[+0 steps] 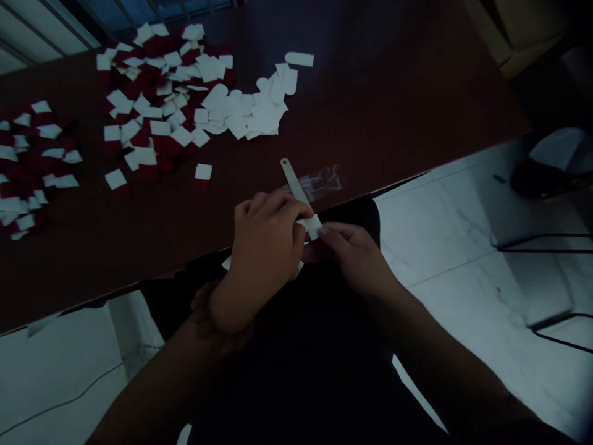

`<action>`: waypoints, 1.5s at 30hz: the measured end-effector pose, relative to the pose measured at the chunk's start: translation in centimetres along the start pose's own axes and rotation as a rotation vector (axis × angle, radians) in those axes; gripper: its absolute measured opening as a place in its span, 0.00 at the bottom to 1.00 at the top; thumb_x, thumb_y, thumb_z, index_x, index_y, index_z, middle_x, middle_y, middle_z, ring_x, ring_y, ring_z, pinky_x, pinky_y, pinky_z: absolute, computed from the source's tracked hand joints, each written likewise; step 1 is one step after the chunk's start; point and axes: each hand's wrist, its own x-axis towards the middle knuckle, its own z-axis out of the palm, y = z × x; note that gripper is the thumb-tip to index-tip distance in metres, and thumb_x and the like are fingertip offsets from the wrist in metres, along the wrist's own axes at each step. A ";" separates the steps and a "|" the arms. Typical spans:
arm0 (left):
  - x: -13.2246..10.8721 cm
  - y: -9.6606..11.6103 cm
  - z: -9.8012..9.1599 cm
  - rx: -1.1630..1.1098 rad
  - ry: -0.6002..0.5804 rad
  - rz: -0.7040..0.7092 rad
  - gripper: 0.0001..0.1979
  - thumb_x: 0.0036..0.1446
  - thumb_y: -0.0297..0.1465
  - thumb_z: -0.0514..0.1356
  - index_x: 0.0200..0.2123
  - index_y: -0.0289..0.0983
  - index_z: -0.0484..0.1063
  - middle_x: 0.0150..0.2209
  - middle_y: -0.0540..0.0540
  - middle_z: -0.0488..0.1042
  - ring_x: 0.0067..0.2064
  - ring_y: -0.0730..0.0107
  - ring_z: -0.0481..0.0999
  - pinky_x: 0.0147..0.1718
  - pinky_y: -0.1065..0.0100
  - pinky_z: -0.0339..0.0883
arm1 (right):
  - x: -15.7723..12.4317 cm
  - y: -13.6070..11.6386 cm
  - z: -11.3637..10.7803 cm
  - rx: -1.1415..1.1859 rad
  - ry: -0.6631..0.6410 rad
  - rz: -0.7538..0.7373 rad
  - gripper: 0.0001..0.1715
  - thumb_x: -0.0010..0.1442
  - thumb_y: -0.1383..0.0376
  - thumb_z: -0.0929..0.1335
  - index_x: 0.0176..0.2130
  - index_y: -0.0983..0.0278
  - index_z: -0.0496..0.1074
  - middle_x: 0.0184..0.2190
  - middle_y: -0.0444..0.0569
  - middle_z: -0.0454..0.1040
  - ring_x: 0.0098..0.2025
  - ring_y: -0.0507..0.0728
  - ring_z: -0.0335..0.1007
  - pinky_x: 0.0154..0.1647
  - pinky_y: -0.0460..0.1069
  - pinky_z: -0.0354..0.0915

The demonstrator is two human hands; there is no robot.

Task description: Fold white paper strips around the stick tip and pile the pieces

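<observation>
Over the table's front edge, my left hand (269,238), with a beaded bracelet on its wrist, has its fingers curled at a small white piece (314,227). My right hand (354,250) pinches the other side of that white piece between thumb and fingers. A dark red part shows dimly beneath it. A flat, narrow strip with a hole at its end (293,179) reaches from the table to the white piece under my left fingers. More white edges (227,263) peek out below my left hand, mostly hidden.
A heap of dark red pieces with white tops (152,139) covers the table's back left, with another heap (28,161) farther left. Loose white round-ended pieces (250,114) lie beside it. Clear plastic (324,182) rests near the edge. A cardboard box (523,37) stands at the right.
</observation>
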 end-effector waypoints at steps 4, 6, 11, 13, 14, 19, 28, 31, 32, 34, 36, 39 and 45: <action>-0.2 0.3 -0.1 0.001 -0.025 0.011 0.13 0.65 0.24 0.55 0.42 0.42 0.78 0.44 0.46 0.81 0.49 0.53 0.76 0.56 0.48 0.61 | 0.1 0.1 0.0 -0.016 -0.009 -0.021 0.16 0.71 0.56 0.68 0.40 0.62 0.82 0.32 0.48 0.84 0.35 0.55 0.82 0.43 0.51 0.76; -0.3 0.4 -0.2 -0.003 -0.037 0.012 0.13 0.65 0.24 0.55 0.41 0.42 0.78 0.43 0.46 0.81 0.48 0.54 0.76 0.57 0.48 0.60 | 0.1 0.0 0.1 -0.019 -0.006 -0.030 0.16 0.71 0.56 0.68 0.39 0.62 0.82 0.31 0.47 0.84 0.35 0.55 0.81 0.43 0.51 0.76; 0.0 0.6 -0.3 -0.011 -0.084 0.017 0.13 0.64 0.23 0.54 0.38 0.42 0.78 0.42 0.47 0.82 0.49 0.53 0.77 0.58 0.46 0.59 | 0.1 -0.2 0.4 -0.056 0.023 -0.034 0.16 0.70 0.58 0.68 0.37 0.62 0.82 0.29 0.46 0.83 0.33 0.54 0.80 0.42 0.50 0.75; -0.1 0.7 -0.5 -0.025 -0.090 0.026 0.13 0.64 0.22 0.54 0.39 0.42 0.78 0.42 0.47 0.82 0.48 0.54 0.77 0.58 0.46 0.59 | 0.2 0.0 0.4 -0.063 0.021 -0.038 0.17 0.70 0.56 0.68 0.37 0.61 0.82 0.30 0.46 0.82 0.34 0.54 0.80 0.42 0.50 0.75; -0.3 0.7 -0.6 -0.039 -0.078 0.028 0.14 0.64 0.22 0.54 0.40 0.42 0.77 0.43 0.46 0.81 0.48 0.55 0.77 0.57 0.47 0.61 | 0.2 0.0 0.2 -0.064 0.024 -0.044 0.17 0.70 0.55 0.68 0.37 0.61 0.82 0.30 0.46 0.83 0.35 0.55 0.80 0.43 0.51 0.75; -3.5 0.6 -0.3 -0.298 0.037 -0.082 0.09 0.65 0.26 0.56 0.41 0.39 0.77 0.39 0.45 0.80 0.41 0.61 0.78 0.42 0.60 0.70 | -0.3 -0.2 -1.2 -0.124 0.135 -0.070 0.15 0.68 0.54 0.69 0.40 0.60 0.83 0.36 0.47 0.83 0.39 0.56 0.80 0.43 0.51 0.73; -4.1 1.1 4.7 -1.315 -0.082 -0.727 0.15 0.60 0.44 0.68 0.35 0.38 0.79 0.27 0.51 0.74 0.23 0.77 0.63 0.22 0.72 0.57 | -0.7 -0.8 -1.4 -0.440 0.057 -0.139 0.23 0.71 0.55 0.67 0.28 0.62 0.76 0.26 0.45 0.77 0.28 0.53 0.70 0.32 0.49 0.65; -3.8 1.1 5.1 -1.334 -0.068 -0.787 0.15 0.58 0.43 0.71 0.32 0.38 0.78 0.24 0.52 0.71 0.23 0.78 0.62 0.23 0.73 0.56 | -0.9 -0.7 -1.6 -0.428 0.055 -0.142 0.23 0.72 0.54 0.66 0.30 0.62 0.79 0.27 0.46 0.80 0.31 0.54 0.75 0.36 0.50 0.68; -3.9 1.0 5.0 -1.341 -0.060 -0.804 0.15 0.57 0.43 0.71 0.31 0.37 0.77 0.23 0.53 0.69 0.23 0.78 0.61 0.22 0.73 0.55 | -0.9 -0.6 -1.8 -0.420 0.062 -0.143 0.22 0.72 0.54 0.66 0.32 0.61 0.80 0.28 0.46 0.80 0.32 0.55 0.76 0.37 0.50 0.69; -4.1 0.9 5.0 -1.371 -0.038 -0.823 0.15 0.58 0.43 0.70 0.31 0.37 0.76 0.23 0.54 0.67 0.23 0.79 0.60 0.21 0.74 0.52 | -1.2 -0.5 -2.2 -0.405 0.069 -0.133 0.19 0.72 0.54 0.67 0.36 0.61 0.81 0.29 0.47 0.81 0.34 0.56 0.78 0.38 0.50 0.70; -4.3 0.9 4.9 -1.403 -0.035 -0.824 0.15 0.59 0.43 0.69 0.31 0.37 0.76 0.24 0.53 0.68 0.23 0.78 0.61 0.21 0.73 0.52 | -1.4 -0.5 -2.4 -0.393 0.046 -0.106 0.16 0.71 0.55 0.68 0.38 0.61 0.81 0.31 0.47 0.82 0.34 0.56 0.78 0.39 0.50 0.71; -4.3 1.0 4.9 -1.395 -0.088 -0.781 0.14 0.59 0.44 0.69 0.34 0.38 0.78 0.23 0.53 0.68 0.24 0.77 0.61 0.22 0.72 0.53 | -1.7 -0.7 -2.3 -0.382 0.011 -0.090 0.13 0.69 0.56 0.71 0.38 0.61 0.81 0.31 0.47 0.82 0.34 0.55 0.79 0.38 0.49 0.72; -4.0 1.2 4.9 -1.374 -0.061 -0.790 0.14 0.58 0.42 0.71 0.31 0.38 0.76 0.21 0.55 0.64 0.22 0.78 0.59 0.21 0.73 0.51 | -1.7 -1.2 -2.0 -0.427 -0.011 -0.094 0.16 0.71 0.57 0.67 0.37 0.61 0.82 0.33 0.48 0.83 0.36 0.55 0.79 0.39 0.50 0.72</action>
